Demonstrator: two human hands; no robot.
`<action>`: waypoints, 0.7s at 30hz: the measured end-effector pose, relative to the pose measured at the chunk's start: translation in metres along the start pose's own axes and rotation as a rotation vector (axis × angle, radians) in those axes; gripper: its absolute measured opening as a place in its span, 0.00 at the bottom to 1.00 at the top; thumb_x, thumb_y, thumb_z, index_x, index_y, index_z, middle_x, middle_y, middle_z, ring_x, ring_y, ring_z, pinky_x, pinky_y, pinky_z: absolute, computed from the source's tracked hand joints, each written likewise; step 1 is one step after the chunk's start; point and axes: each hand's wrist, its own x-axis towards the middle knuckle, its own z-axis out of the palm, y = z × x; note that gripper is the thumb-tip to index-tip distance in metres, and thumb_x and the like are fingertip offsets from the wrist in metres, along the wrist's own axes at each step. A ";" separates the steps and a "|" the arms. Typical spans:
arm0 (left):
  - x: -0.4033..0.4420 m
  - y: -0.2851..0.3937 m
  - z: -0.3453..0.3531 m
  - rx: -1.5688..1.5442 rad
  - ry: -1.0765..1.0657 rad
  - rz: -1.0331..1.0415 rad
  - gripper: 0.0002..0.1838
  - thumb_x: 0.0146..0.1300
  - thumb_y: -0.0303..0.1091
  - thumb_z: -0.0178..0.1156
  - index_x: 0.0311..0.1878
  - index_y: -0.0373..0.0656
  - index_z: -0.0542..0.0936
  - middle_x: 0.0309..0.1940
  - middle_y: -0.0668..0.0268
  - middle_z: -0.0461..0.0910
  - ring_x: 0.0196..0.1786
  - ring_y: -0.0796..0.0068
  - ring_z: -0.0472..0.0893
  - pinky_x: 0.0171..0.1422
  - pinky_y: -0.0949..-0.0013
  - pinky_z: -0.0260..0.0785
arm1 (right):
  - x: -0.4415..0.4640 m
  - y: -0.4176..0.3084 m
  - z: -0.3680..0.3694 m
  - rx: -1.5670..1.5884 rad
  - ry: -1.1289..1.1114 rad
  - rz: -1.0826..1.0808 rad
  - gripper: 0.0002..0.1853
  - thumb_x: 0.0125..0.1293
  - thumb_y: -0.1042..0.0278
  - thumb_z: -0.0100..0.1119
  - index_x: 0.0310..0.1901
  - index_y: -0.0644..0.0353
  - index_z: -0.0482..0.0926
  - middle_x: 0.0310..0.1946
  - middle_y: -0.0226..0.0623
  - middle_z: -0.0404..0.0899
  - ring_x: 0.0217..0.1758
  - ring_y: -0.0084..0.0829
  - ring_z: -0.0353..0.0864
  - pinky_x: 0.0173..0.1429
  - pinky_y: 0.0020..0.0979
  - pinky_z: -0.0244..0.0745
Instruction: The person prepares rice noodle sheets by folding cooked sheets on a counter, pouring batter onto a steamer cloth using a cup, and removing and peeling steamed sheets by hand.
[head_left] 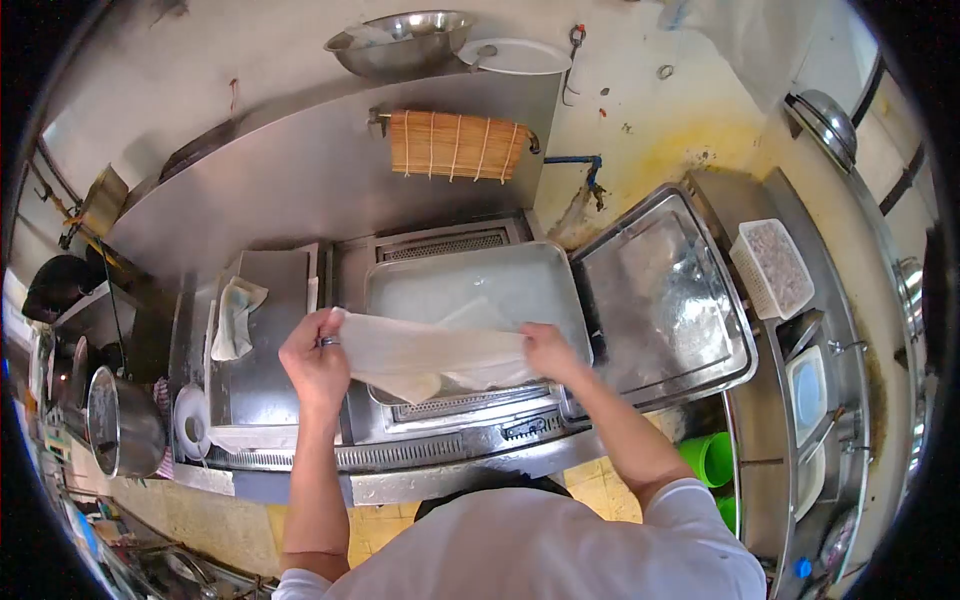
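Observation:
A white cloth (435,345) is stretched between both hands above a shallow metal tray (400,275). My left hand (318,355), with a ring on one finger, is closed on the cloth's left end. The right end is gripped by my right hand (548,352). Part of the cloth sags below the middle, over the tray's near edge. The tray holds what looks like pale liquid or a pale surface; which one I cannot tell.
An empty-looking shiny tray (660,290) lies tilted at the right, beside a white basket (772,268). A folded cloth (237,318) rests on the left metal unit (262,385). A bamboo mat (455,145) hangs behind. A steel pot (125,423) stands far left.

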 end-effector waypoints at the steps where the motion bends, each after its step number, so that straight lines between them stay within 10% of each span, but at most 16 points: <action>1: -0.003 -0.010 0.002 0.072 0.001 -0.009 0.21 0.48 0.10 0.54 0.44 0.35 0.87 0.38 0.54 0.89 0.44 0.64 0.89 0.52 0.67 0.81 | -0.004 0.004 -0.009 -0.146 0.034 0.006 0.12 0.64 0.76 0.51 0.45 0.68 0.82 0.38 0.58 0.84 0.47 0.57 0.85 0.55 0.45 0.80; 6: -0.050 0.027 0.069 -0.023 -0.307 0.177 0.17 0.49 0.13 0.61 0.42 0.38 0.87 0.38 0.55 0.89 0.41 0.62 0.90 0.48 0.66 0.82 | -0.014 -0.133 -0.011 0.251 0.159 -0.406 0.14 0.64 0.73 0.56 0.49 0.64 0.84 0.43 0.55 0.86 0.49 0.57 0.85 0.61 0.50 0.78; 9: -0.040 0.056 0.067 -0.175 -0.196 0.248 0.16 0.49 0.14 0.60 0.42 0.36 0.87 0.36 0.57 0.89 0.41 0.67 0.89 0.48 0.66 0.81 | -0.025 -0.162 -0.015 0.358 -0.171 -0.149 0.16 0.64 0.73 0.55 0.52 0.64 0.84 0.47 0.56 0.86 0.53 0.56 0.85 0.64 0.49 0.77; 11: -0.012 0.042 0.035 -0.235 -0.031 0.178 0.19 0.47 0.12 0.56 0.42 0.35 0.86 0.36 0.61 0.89 0.39 0.69 0.88 0.52 0.68 0.80 | -0.006 -0.064 0.014 -0.006 -0.080 -0.108 0.16 0.64 0.72 0.55 0.51 0.65 0.84 0.48 0.57 0.86 0.54 0.55 0.85 0.64 0.49 0.77; 13: 0.004 0.043 0.006 -0.096 0.162 -0.045 0.05 0.68 0.23 0.62 0.41 0.34 0.86 0.32 0.60 0.88 0.39 0.71 0.86 0.48 0.66 0.78 | -0.007 0.006 -0.005 -0.051 -0.060 0.032 0.16 0.64 0.71 0.54 0.50 0.65 0.84 0.47 0.57 0.86 0.53 0.57 0.85 0.63 0.50 0.78; 21: -0.047 -0.194 0.052 0.359 0.014 -0.243 0.14 0.69 0.36 0.69 0.49 0.34 0.82 0.37 0.55 0.86 0.42 0.62 0.84 0.51 0.60 0.76 | -0.014 0.023 -0.085 -0.075 0.162 0.096 0.10 0.65 0.70 0.59 0.42 0.62 0.87 0.40 0.50 0.88 0.45 0.51 0.87 0.52 0.44 0.81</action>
